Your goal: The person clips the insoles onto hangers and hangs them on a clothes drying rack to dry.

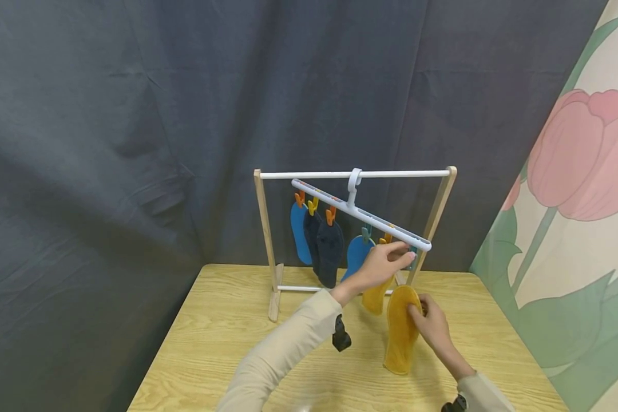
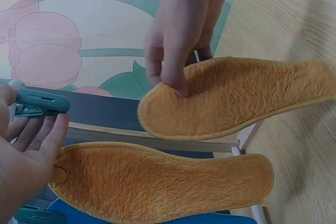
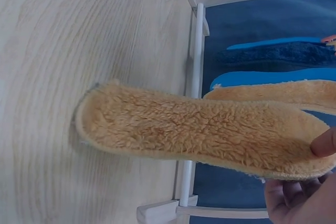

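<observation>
My right hand point(image 1: 435, 326) pinches a fuzzy yellow insole point(image 1: 401, 337) near its upper end, thumb on the face and fingers behind. The insole hangs lengthwise over the table, in front of the drying rack. At the right end of the white hanger point(image 1: 386, 224), my left hand point(image 1: 383, 264) holds a teal clothespin point(image 2: 44, 102) between thumb and fingers. Beside that hand a second yellow insole point(image 2: 163, 182) hangs from an orange clothespin point(image 1: 386, 238). A blue insole point(image 1: 357, 254) hangs just left of it from another teal clothespin point(image 1: 365, 233).
The hanger hooks over the top bar point(image 1: 309, 175) of a wooden rack and slants toward me on the right. On its left half hang a blue insole point(image 1: 300, 232) and two dark insoles point(image 1: 331, 254) from orange and yellow clothespins. A floral wall point(image 1: 571, 257) borders the table point(image 1: 226, 343) on the right.
</observation>
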The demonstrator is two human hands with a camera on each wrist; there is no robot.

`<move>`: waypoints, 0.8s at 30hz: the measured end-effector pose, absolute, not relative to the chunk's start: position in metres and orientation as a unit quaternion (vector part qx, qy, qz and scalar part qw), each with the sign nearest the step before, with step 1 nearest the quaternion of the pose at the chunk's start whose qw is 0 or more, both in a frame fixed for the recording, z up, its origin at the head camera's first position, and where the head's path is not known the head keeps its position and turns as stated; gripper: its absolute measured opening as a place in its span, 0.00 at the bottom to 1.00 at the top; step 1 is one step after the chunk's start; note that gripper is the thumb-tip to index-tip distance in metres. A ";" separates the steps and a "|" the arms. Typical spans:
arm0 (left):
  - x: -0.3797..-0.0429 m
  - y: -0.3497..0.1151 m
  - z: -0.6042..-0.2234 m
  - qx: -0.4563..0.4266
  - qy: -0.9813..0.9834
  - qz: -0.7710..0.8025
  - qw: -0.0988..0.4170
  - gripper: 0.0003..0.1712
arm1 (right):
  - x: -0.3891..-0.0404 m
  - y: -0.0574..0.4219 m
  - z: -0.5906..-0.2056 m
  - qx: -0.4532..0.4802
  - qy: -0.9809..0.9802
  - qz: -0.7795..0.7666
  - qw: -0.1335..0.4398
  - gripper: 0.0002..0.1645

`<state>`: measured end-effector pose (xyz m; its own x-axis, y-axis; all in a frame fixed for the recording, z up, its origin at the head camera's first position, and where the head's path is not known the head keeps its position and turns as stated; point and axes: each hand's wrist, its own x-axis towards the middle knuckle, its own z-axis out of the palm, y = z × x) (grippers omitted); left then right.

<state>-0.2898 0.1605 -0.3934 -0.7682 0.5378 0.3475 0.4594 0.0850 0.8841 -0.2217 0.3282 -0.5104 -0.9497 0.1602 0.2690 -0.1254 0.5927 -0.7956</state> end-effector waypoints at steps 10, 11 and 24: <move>-0.290 0.159 -0.393 0.338 0.742 0.578 0.029 0.23 | -0.219 0.321 -0.500 0.002 -0.865 0.463 0.194 0.14; -0.290 0.159 -0.393 0.339 0.742 0.578 0.028 0.23 | -0.219 0.321 -0.499 0.002 -0.864 0.463 0.197 0.14; -0.289 0.159 -0.389 0.344 0.748 0.567 0.001 0.19 | -0.217 0.316 -0.491 0.007 -0.842 0.488 0.233 0.09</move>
